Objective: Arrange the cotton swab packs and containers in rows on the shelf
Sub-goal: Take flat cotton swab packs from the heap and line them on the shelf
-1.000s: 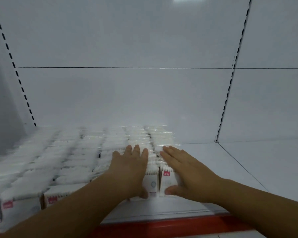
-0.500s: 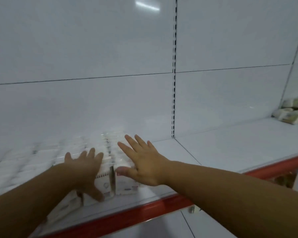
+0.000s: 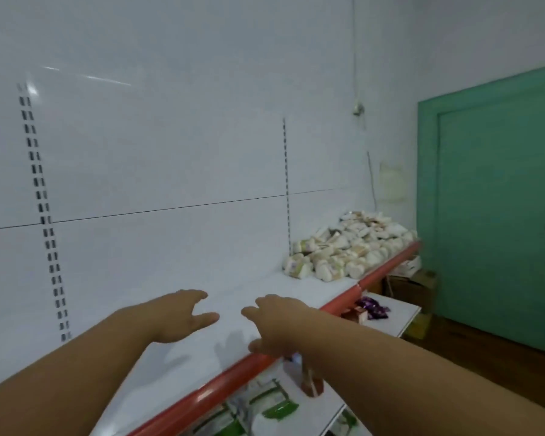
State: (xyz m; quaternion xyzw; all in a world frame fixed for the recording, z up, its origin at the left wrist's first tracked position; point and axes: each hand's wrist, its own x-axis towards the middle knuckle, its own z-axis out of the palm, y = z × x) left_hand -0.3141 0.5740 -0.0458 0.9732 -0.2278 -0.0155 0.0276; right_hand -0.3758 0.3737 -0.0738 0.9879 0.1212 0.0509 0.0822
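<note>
Head view showed my left hand (image 3: 183, 316) and my right hand (image 3: 274, 325) stretched out side by side over the shelf (image 3: 299, 287). The palms were down and the fingers loose and a little spread, with nothing in either hand. They were near each other but apart. Neither seemed to rest on the white board, and faint shadows lay beneath them. The right hand hung just above the red front edge (image 3: 202, 394).

The cotton swab packs (image 3: 350, 250) lay well away from my hands, at the far right end of the same shelf. They were heaped loosely against the back panel and reached to the front edge. They were tumbled at all angles, with no two lined up that I could make out, and were too small at that distance for me to tell packs from containers. A long stretch of white board ran between that heap and my hands.

So I judged that a large share of the work was left: the whole pile wanted fetching and setting in rows. No finished row showed in this view, so I could not say from it how much was done. The next move, as I reckoned, was to step or reach right toward the heap.

Below, a lower shelf (image 3: 397, 319) carried purple packets (image 3: 373, 306), and a green door (image 3: 501, 215) stood beyond.
</note>
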